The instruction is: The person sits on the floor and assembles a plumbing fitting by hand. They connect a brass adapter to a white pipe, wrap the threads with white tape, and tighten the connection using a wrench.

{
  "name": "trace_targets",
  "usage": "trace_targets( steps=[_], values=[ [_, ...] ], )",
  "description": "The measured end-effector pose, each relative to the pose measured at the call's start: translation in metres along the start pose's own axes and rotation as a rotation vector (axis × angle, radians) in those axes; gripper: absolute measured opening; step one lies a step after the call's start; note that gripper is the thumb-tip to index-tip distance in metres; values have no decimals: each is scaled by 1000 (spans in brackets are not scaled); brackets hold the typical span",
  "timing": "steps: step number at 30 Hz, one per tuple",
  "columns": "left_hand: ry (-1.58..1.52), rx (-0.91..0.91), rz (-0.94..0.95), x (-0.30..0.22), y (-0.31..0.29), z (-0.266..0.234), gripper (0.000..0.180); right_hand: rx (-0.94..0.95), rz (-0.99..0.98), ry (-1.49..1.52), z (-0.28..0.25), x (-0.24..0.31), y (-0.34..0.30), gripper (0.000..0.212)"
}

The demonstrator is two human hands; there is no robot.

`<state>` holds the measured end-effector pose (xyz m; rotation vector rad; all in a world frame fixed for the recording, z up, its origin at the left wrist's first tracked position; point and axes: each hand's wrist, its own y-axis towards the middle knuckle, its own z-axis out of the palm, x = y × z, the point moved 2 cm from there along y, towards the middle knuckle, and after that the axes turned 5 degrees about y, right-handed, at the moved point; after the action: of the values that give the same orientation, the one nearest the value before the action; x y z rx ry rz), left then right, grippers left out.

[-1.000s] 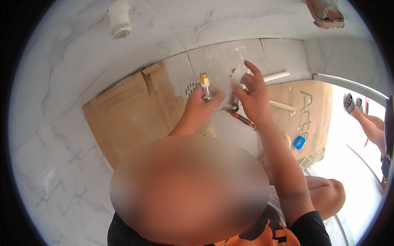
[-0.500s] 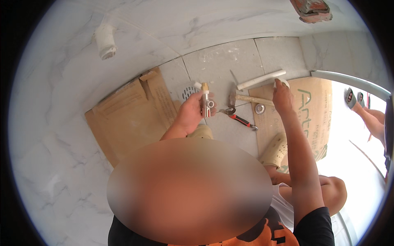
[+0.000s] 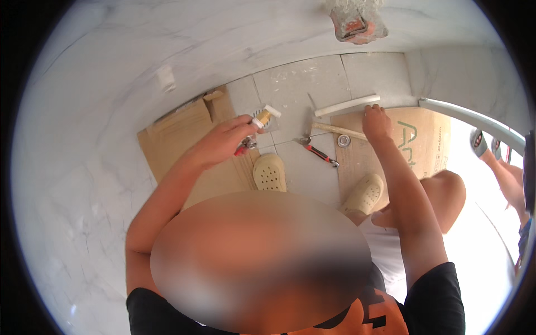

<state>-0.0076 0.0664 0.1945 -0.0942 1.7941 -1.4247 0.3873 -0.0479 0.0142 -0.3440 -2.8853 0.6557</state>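
Observation:
My left hand (image 3: 226, 139) is closed around a chrome valve (image 3: 250, 143) with a brass end (image 3: 262, 116) pointing away and to the right. White material wraps the base of the brass, and a bit of red shows beneath my fingers. Just past the brass end is a short white pipe piece (image 3: 272, 110), beside the floor drain. My right hand (image 3: 377, 124) has its fingers drawn together at the right end of a long white pipe (image 3: 347, 105); whatever lies between them is hidden.
A hammer (image 3: 340, 132) with a wooden handle, a red-and-black wrench (image 3: 320, 154) and a round metal piece (image 3: 344, 140) lie before me. Flattened cardboard (image 3: 195, 151) is on the left, more cardboard (image 3: 430, 134) on the right. Another person's leg (image 3: 502, 173) shows beyond the doorway.
My left hand has turned over from palm up, tilting the valve so its brass end points rightward. The white thing seen in my right hand earlier is now out of sight.

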Motion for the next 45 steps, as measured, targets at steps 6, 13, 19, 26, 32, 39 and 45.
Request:
trace_targets(
  steps=[6, 13, 19, 26, 32, 39, 45],
  values=[
    [673, -280, 97, -72, -105, 36, 35, 416, -291, 943, -96, 97, -21, 39],
    [1055, -614, 143, -74, -142, 125, 37, 1057, -165, 1582, -174, 171, -110, 60],
    [873, -655, -98, -67, -167, 179, 39, 866, -457, 575, -50, 158, -102, 57],
    [500, -886, -25, -63, -165, 136, 39, 461, -491, 69, 85, 110, -69, 48],
    [325, -812, -23, -60, -158, 109, 32, 474, -462, 136, 114, 115, -58, 37],
    [349, -807, -103, -49, -150, 104, 32, 686, -214, 774, 26, 151, -71, 47],
    [326, -766, -32, -52, -144, 97, 34, 800, -393, 1364, -85, 173, -97, 41]
  ],
)
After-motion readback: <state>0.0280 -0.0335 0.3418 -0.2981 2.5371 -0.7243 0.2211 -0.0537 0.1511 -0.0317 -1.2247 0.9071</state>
